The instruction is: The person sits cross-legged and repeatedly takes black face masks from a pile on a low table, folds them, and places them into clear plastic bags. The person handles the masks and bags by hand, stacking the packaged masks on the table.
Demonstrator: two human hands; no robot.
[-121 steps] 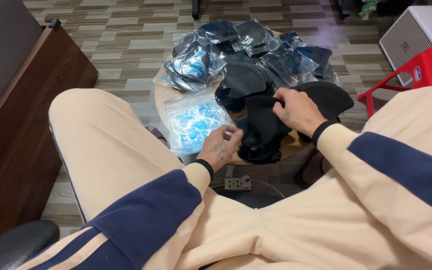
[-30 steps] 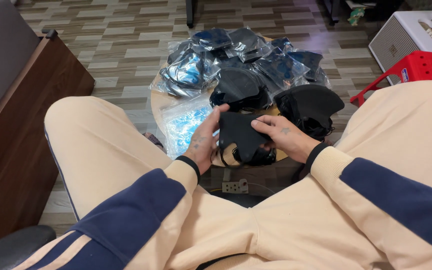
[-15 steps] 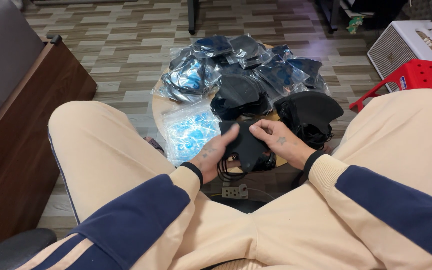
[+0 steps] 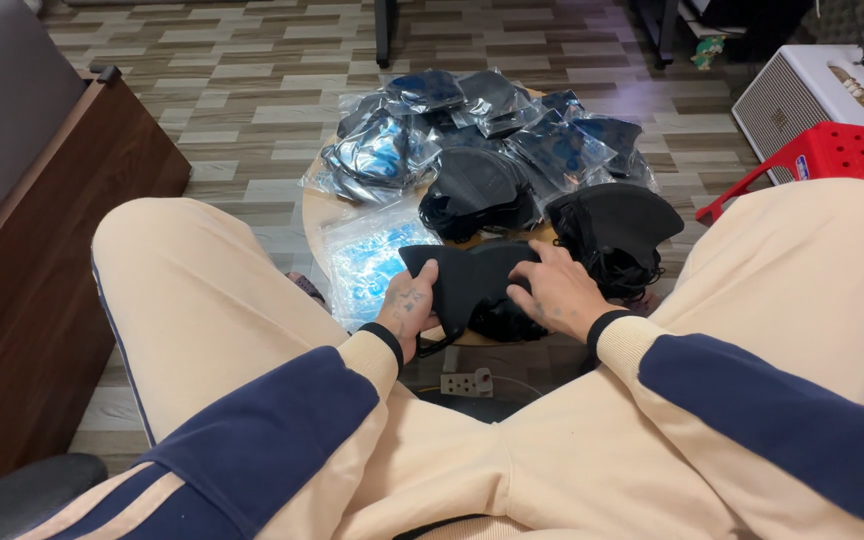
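Both hands hold one flat black face mask over the near edge of a small round wooden table. My left hand pinches its left end with the thumb on top. My right hand grips its right side, fingers spread over the fabric. A clear plastic bag with blue print lies just left of the mask. Two piles of loose black masks sit behind: one in the middle, one at the right.
Several clear bags of packed dark masks cover the far half of the table. A red plastic stool and a white speaker box stand at right. A dark wooden cabinet is at left. A white power strip lies on the floor below.
The mask has been opened out flat between both hands and lifted slightly toward the left. My left thumb now lies on its left end; earlier the hands were bunched together on it.
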